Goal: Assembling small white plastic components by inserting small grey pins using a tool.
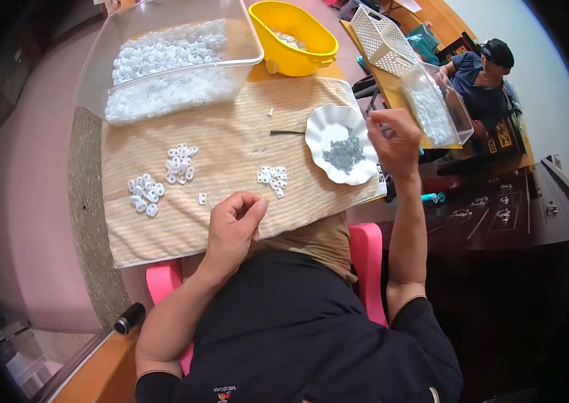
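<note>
On the striped cloth (227, 138), a heap of white oval pieces (145, 193) lies between 8 and 9 o'clock, a second heap (180, 163) at 9, one white piece (202, 199) at 8. At 6, the left hand (232, 225) has fingers curled, thumb near forefinger; I cannot tell whether it grips anything. Small white blocks (273, 180) lie at 4. At the scalloped plate's (319, 125) 3 o'clock, beside its grey bits (345, 153), the right hand's (396, 140) fingers bend inward, contents unclear.
</note>
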Available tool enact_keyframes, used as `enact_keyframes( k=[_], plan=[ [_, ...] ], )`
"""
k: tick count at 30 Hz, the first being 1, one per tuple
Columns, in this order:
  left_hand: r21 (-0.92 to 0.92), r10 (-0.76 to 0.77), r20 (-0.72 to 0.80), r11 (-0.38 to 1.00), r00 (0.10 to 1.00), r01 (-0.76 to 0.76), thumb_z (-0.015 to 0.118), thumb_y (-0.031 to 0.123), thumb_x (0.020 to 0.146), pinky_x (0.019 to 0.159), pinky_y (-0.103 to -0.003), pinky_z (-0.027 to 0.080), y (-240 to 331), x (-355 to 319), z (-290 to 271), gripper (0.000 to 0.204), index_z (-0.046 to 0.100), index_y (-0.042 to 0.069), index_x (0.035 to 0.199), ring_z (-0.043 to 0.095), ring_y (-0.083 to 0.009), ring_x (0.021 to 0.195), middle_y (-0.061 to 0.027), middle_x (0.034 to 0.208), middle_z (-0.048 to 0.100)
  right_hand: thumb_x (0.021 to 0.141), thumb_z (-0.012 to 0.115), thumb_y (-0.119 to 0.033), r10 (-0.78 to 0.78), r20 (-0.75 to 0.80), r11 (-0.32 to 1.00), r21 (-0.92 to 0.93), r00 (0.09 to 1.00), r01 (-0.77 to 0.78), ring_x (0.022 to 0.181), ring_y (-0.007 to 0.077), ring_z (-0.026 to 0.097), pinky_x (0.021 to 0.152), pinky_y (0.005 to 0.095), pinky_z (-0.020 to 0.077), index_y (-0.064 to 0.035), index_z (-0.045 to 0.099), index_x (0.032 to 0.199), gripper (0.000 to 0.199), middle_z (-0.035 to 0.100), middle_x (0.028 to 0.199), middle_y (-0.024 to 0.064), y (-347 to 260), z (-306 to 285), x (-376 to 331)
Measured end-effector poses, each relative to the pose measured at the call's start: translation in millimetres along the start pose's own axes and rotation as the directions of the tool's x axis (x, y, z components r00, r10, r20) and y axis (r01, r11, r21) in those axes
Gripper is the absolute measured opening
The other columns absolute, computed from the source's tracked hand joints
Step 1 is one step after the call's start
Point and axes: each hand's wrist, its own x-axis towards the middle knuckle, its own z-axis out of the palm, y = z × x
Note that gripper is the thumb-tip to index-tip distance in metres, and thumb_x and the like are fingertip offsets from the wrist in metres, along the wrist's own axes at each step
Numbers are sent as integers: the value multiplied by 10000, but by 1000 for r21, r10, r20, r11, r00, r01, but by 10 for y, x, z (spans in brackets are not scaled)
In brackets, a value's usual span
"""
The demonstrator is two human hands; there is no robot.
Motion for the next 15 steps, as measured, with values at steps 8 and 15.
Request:
enact_keyframes(
  k=[8,15],
  plan=[
    [-16,3,-10,1000,1000,-4,632,164,931,484,-187,386,28,17,4,158,624,7,941,467,-32,539,21,720,573,816,683,-23,270,137,936,194,953,-293,753,115,650,682,240,507,17,695,940,131,699,822,70,471,320,-247],
    [-28,14,4,1000,1000,-14,638,170,929,487,-186,389,5,7,-9,164,623,7,940,469,-37,540,19,722,572,829,688,-39,361,152,886,251,920,-390,709,68,619,648,208,490,35,690,957,148,683,771,42,459,228,-269]
  ],
)
